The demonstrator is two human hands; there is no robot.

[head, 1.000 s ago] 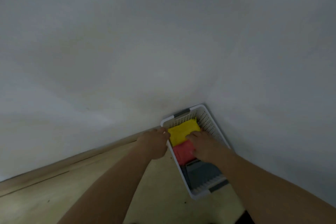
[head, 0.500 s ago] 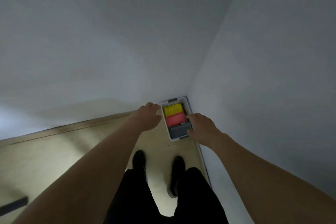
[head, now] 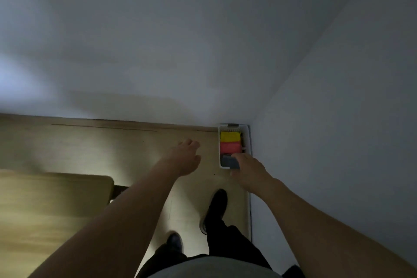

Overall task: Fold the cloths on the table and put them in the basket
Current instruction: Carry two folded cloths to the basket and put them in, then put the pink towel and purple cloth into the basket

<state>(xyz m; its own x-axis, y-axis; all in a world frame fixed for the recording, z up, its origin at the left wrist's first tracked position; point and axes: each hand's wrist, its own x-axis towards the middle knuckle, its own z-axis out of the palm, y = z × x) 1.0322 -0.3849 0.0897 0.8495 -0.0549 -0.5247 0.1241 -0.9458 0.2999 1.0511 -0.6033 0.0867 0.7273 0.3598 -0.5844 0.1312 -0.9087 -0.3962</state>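
Observation:
A white basket [head: 246, 135] stands on the floor in the corner where two walls meet. Inside lie three folded cloths in a row: a yellow cloth [head: 229, 136] farthest, a red cloth [head: 230, 147] in the middle, a grey cloth [head: 228, 161] nearest. My right hand [head: 249, 170] hangs above the basket's near end, fingers loosely bent, holding nothing. My left hand [head: 186, 157] floats over the floor to the left of the basket, fingers relaxed and empty.
White walls close in behind and to the right of the basket. A wooden table [head: 52, 201] fills the lower left. My legs and dark shoes [head: 215, 206] stand on the pale wooden floor [head: 112, 149] below the hands.
The view has pulled back and up from the basket. Both hands have lifted away from it; the left hand has drifted further left. The table has come into view.

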